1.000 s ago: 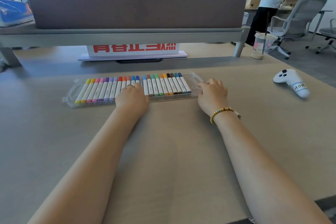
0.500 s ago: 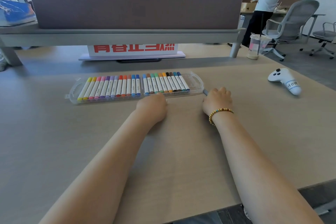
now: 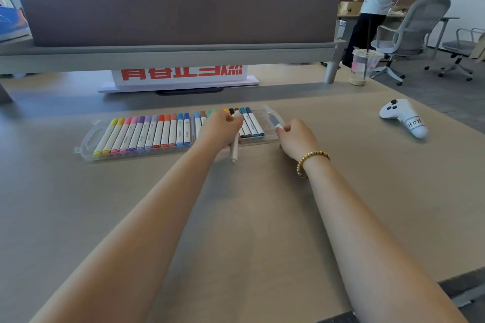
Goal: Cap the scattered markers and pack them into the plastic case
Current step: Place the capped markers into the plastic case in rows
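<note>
Markers, set of, in long clear plastic case (image 3: 273, 115) lying flat at mid-table: capped white-barrelled felt pens in a colour-ordered row, yellow at far left through pinks, purples, reds and blues to browns and teal at right, where empty slots remain. Left hand (image 3: 219, 130), fingers curled, holds one white uncapped marker (image 3: 234, 151), its end hanging over the near edge, seemingly ready for capping. Right hand (image 3: 296, 136) pinches a small grey-and-white cap (image 3: 276, 123) beside the case's right end, probably that marker's own.
</note>
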{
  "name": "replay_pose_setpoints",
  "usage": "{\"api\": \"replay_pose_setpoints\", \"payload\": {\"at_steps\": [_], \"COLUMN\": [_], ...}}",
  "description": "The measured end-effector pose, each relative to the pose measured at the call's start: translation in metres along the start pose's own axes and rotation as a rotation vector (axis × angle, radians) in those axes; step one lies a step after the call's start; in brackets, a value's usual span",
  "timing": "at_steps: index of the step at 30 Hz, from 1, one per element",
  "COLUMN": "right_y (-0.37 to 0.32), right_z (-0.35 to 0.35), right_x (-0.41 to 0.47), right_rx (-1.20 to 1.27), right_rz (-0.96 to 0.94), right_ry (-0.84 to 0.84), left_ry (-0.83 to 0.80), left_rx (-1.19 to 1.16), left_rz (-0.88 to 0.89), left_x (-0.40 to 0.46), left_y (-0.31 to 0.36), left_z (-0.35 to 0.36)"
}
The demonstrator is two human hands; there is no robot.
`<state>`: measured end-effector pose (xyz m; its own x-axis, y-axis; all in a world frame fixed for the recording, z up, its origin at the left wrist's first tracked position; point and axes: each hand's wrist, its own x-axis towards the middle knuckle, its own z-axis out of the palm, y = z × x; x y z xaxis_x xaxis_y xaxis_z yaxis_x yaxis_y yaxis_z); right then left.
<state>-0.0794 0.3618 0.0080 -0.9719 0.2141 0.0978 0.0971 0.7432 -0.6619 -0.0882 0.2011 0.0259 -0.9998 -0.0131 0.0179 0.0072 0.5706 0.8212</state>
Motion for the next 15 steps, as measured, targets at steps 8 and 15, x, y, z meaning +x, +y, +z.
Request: {"api": "replay_pose_setpoints", "payload": {"at_steps": [8, 15], "right_y": [-0.02, -0.017], "right_z": [0.0, 0.008], "right_x": [0.043, 0.069], "right_rx": [0.345, 0.133], "right_rz": [0.005, -0.017], "right_ry": [-0.068, -0.064], "left_ry": [-0.037, 0.028], "left_rx": [-0.069, 0.101], "left_rz": [-0.068, -0.01], "left_x": [0.056, 0.08], "left_y": [0.007, -0.003], "left_z": [0.007, 0.015]}}
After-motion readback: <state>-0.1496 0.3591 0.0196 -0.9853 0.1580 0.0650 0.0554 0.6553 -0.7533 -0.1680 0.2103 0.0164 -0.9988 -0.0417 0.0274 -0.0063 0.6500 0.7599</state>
